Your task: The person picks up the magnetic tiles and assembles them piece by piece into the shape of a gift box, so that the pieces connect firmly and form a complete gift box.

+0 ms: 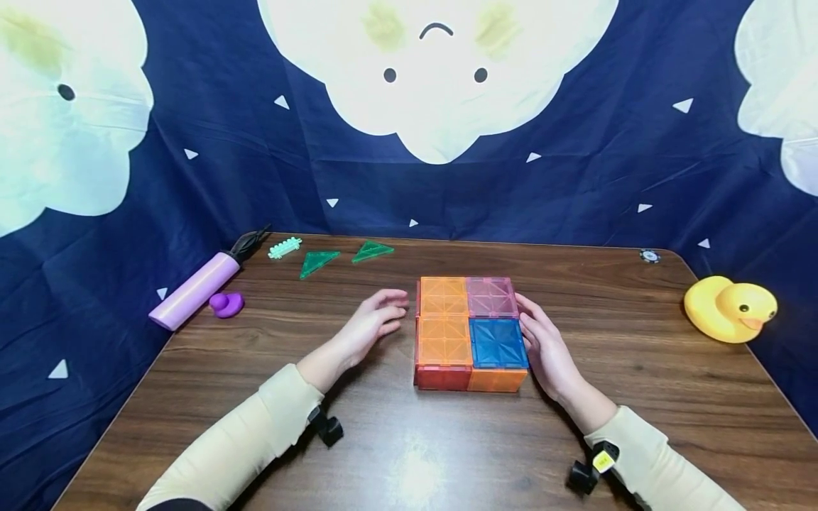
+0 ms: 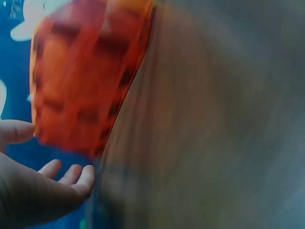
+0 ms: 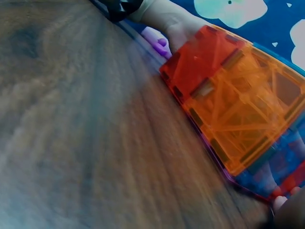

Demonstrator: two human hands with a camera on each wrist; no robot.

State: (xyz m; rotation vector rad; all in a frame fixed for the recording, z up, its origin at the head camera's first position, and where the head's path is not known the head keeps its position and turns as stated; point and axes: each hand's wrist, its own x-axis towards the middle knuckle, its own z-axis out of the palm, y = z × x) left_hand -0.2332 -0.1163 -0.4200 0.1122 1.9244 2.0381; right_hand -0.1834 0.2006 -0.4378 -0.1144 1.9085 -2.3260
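Note:
A low box of translucent magnetic tiles stands on the table in the head view. Two orange squares, a pinkish-purple one and a blue one make its top; red and orange tiles form the front. To its left is my left hand, fingers parted, with a small gap to the box. My right hand rests its fingers along the right side. The left wrist view shows the red side wall beside the left hand, blurred. Only fingertips of the right hand show in the right wrist view.
Two green triangle tiles lie behind on the left, near a mint-coloured toy piece. Further left are a lilac cylinder with black bristles or cords and a purple toy duck. A yellow duck and a chip sit right.

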